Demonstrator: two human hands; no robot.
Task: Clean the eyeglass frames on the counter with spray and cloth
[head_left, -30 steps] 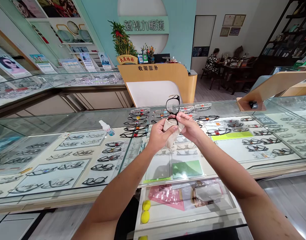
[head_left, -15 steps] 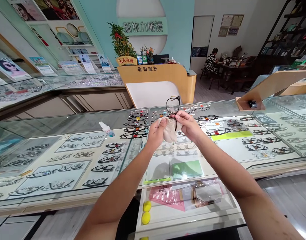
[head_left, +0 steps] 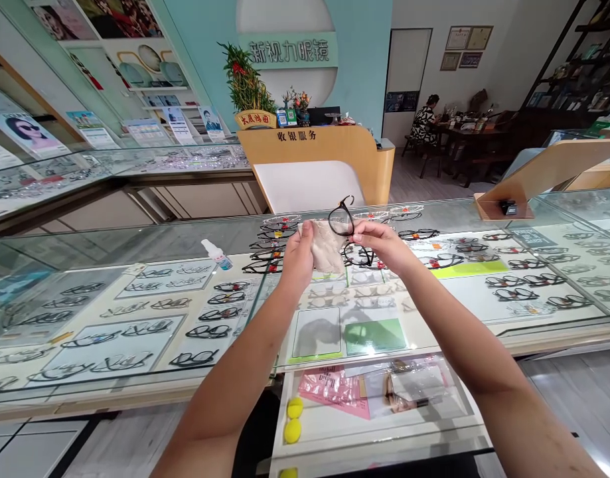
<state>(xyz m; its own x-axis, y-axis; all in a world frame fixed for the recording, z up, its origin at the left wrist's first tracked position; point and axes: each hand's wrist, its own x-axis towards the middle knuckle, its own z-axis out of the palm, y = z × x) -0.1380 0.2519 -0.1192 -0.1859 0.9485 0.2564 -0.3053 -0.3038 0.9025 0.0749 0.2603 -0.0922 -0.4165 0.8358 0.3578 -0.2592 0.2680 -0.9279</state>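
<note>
Above the glass display counter, my left hand [head_left: 301, 255] pinches a crumpled beige cloth [head_left: 327, 247], thumb on top. My right hand [head_left: 381, 244] grips a pair of dark-framed glasses [head_left: 341, 219] at the frame. The glasses are held on end, one lens raised above the fingers and the other lower, just right of the cloth. A small white spray bottle [head_left: 216, 255] lies tilted on the counter to the left. Rows of glasses lie under and around both hands.
The glass counter [head_left: 285, 358] spans the view, holding many frames. Below it an open drawer [head_left: 384, 441] holds pink packets and yellow round items. A wooden-framed mirror stand [head_left: 543, 169] stands at right. A cashier desk [head_left: 317, 149] is behind, and a person [head_left: 425, 119] sits far back.
The cloth has come away from the glasses, and my left hand has shifted slightly left with it. My right hand has moved slightly right, and the glasses have turned.
</note>
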